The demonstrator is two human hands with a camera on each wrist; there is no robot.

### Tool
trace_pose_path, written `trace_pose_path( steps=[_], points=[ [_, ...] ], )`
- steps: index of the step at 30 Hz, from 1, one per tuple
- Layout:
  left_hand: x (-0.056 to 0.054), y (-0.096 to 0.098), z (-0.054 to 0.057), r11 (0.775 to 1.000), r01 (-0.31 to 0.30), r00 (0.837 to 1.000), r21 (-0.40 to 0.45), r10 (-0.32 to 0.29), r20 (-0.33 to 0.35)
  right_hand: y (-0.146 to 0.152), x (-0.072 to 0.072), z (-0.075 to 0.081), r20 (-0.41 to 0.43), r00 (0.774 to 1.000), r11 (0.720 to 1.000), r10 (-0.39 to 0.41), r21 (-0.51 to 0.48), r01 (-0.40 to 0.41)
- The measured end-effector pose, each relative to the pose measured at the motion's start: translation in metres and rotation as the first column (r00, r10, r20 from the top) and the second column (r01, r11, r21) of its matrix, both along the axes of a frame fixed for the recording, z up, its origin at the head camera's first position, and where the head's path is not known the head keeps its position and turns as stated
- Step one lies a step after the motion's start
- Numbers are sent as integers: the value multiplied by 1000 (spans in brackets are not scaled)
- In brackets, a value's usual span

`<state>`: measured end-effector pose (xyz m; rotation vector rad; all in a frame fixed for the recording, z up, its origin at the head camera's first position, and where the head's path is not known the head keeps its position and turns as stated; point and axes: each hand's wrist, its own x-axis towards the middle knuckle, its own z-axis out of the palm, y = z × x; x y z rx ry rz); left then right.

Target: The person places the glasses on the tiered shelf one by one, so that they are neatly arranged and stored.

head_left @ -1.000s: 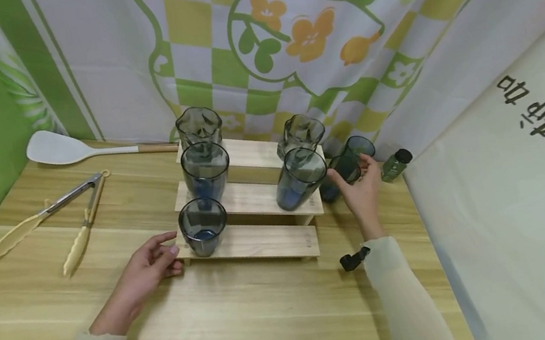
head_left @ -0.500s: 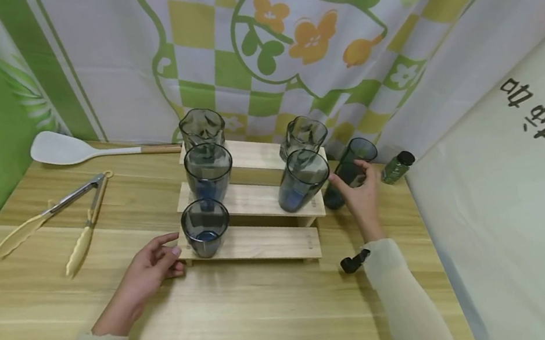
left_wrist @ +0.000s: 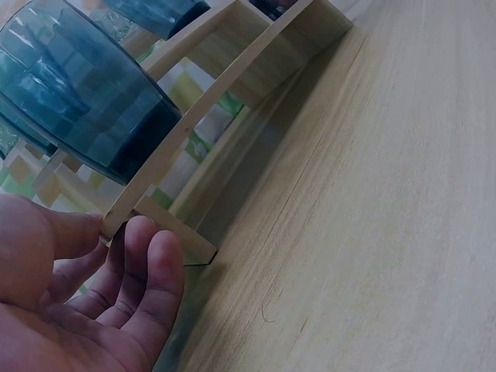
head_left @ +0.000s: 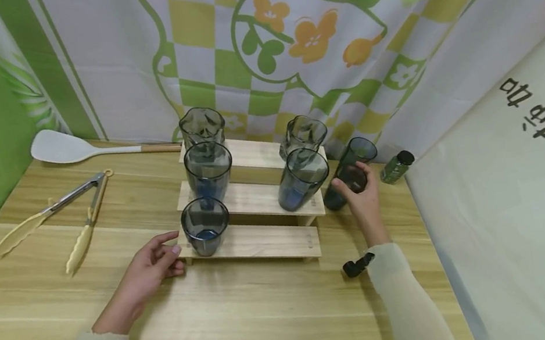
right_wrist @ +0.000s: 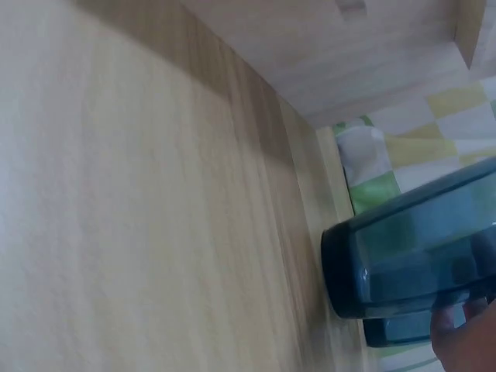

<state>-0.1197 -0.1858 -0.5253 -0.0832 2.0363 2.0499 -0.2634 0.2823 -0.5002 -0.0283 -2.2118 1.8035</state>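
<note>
My left hand [head_left: 151,264] pinches the left end of the lowest step of a three-tier wooden rack [head_left: 267,241], thumb [left_wrist: 74,232] above and fingers curled below. Close by, a short blue-grey glass [head_left: 205,227] stands on that step. Right of the rack, my right hand [head_left: 363,197] grips a dark blue glass [right_wrist: 422,252], seen in the head view as a dark rim between thumb and fingers. Another tall glass [head_left: 361,148] is just behind it, partly hidden. Two tall glasses [head_left: 209,168] [head_left: 302,177] stand on the middle step, and two wavy glasses [head_left: 202,124] [head_left: 302,132] on the top one.
A small dark bottle with a black cap [head_left: 397,167] stands right of the right hand, near the wall. On the left lie opened tongs [head_left: 71,206] and a white spatula [head_left: 63,148]. A patterned curtain [head_left: 253,38] hangs behind the rack.
My right hand has moved slightly toward me with the dark glass, its thumb now further from the rack. My left hand stays at the rack's end.
</note>
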Motion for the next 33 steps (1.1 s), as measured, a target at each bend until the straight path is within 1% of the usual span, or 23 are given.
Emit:
trace_pose_path(
  steps=[5,9,11,13,15,18,21,24,25,27,28,30,33],
  points=[
    [0,1,0,1000,-1,1000,6,1,-5,-4,2,-1,-26,1000,1000,-8,-20,8],
    [-1,0,-1,1000,-5,1000,3,5,-9,-4,5,-1,-25,999,1000,-20,24,21],
    [-1,0,-1,1000,-8,1000,0,8,-10,-2,8,-3,-21,999,999,-38,37,39],
    [0,0,-2,1000,-6,1000,-2,6,-10,0,14,-5,-34,997,997,-72,28,73],
    [0,0,-2,1000,-2,1000,-2,2,-10,3,24,-7,-62,992,994,-109,6,110],
    [0,0,-2,1000,2,1000,-3,-2,-11,5,44,-6,-108,984,989,-144,-46,140],
    [1,0,-2,1000,-7,1000,-4,7,-8,-4,74,12,-162,975,988,-151,-66,142],
    [2,0,-1,1000,-17,1000,-6,17,-9,-16,95,27,-233,963,990,-136,-58,126],
    [3,0,0,1000,-20,1000,-6,20,-9,-21,101,32,-265,957,993,-118,-59,106],
    [3,-1,0,1000,-21,1000,-8,21,-11,-31,109,35,-312,947,996,-73,-63,56],
    [3,-1,0,1000,-20,1000,-6,20,-12,-36,113,35,-324,945,998,-45,-64,26],
    [3,-1,-1,1000,-16,1000,-2,16,-11,-54,123,41,-344,939,998,10,-59,-32],
    [2,1,-1,1000,-5,1000,6,5,-13,-84,135,45,-352,932,992,87,-57,-114]
  ],
)
